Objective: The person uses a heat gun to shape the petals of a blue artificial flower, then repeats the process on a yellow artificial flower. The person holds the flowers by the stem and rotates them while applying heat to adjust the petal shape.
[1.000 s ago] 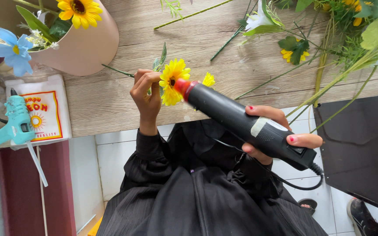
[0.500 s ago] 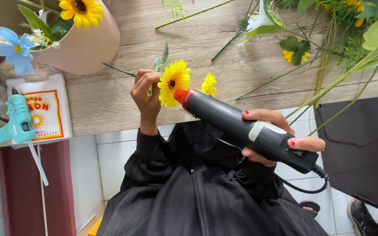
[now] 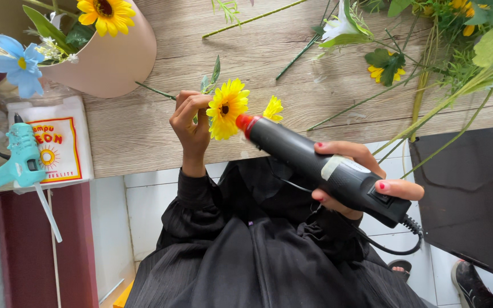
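Note:
My left hand (image 3: 189, 122) pinches a yellow artificial sunflower (image 3: 227, 107) by its green stem, just above the wooden table's front edge (image 3: 144, 142). My right hand (image 3: 346, 153) grips a black heat gun (image 3: 309, 162) with a band of pale tape around its body. The gun's red nozzle points up-left and sits right beside the sunflower's lower right petals. A smaller yellow bloom (image 3: 273, 108) shows just behind the nozzle. The gun's black cord (image 3: 395, 248) trails down over my dark clothing.
A pale pink pot (image 3: 115, 63) with a sunflower and a blue flower (image 3: 18, 64) lies at the upper left. A teal glue gun (image 3: 12, 165) rests by a white box (image 3: 58, 142). Loose stems and flowers (image 3: 429, 63) cover the right. A black panel (image 3: 475, 194) stands at right.
The heat gun has swung slightly so its red nozzle now sits against the sunflower's petals. My left hand has held the flower nearly still.

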